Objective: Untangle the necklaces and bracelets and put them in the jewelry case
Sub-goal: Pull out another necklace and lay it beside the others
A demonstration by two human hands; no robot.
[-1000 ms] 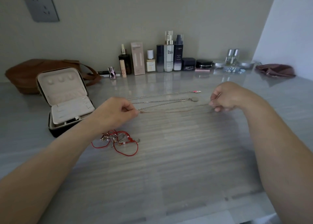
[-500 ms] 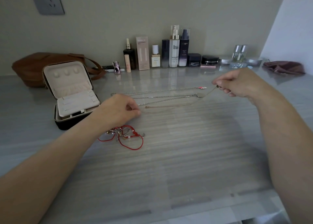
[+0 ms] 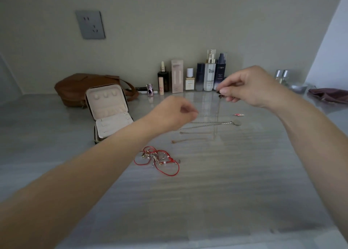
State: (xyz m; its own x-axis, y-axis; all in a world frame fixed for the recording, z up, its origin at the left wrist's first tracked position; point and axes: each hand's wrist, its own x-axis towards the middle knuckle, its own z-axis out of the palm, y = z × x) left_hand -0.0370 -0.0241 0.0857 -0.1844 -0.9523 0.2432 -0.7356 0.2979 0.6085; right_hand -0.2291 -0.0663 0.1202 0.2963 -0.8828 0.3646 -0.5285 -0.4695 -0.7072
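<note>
A: Largest first?

B: Grey streaked worktop [image 3: 207, 201], running back to a plain wall. At far left, a brown bag [image 3: 81, 86], slumped against that wall.

A: And the case?

B: Jewelry case [image 3: 110, 116] just in front of the bag. Zipped open, lid propped up, pale lining and inner tray on show.

A: Hands?

B: Both raised above the worktop. Left hand [image 3: 173, 114] just right of the case and badly blurred. Fingers [image 3: 190, 113] curled in toward the thumb. Cannot tell whether gripping anything. Right hand [image 3: 250, 86] higher and farther back, in front of a row of bottles [image 3: 210, 73].

A: Right fingers?

B: Fingers [image 3: 231, 89] and thumb drawn narrow, pinching the small dark end piece of a fine chain [image 3: 218, 109].

A: Path of that chain?

B: Straight down from the pinch to the worktop, then bent left and laid flat in two strands. Loose ends toward the left wrist, clear of those fingers.

A: Smaller pieces?

B: Red cord bracelets [image 3: 158, 159], tangled with small metal charms, on the near side of the left wrist, touched by neither hand. Silver necklace [image 3: 228, 123] stretched flat below the right hand, with a round pendant [image 3: 237, 123] at its right end. Just beyond, a pink tag [image 3: 238, 114] on another thin chain leading toward the left fingertips. Contact there impossible to judge through the blur.
</note>
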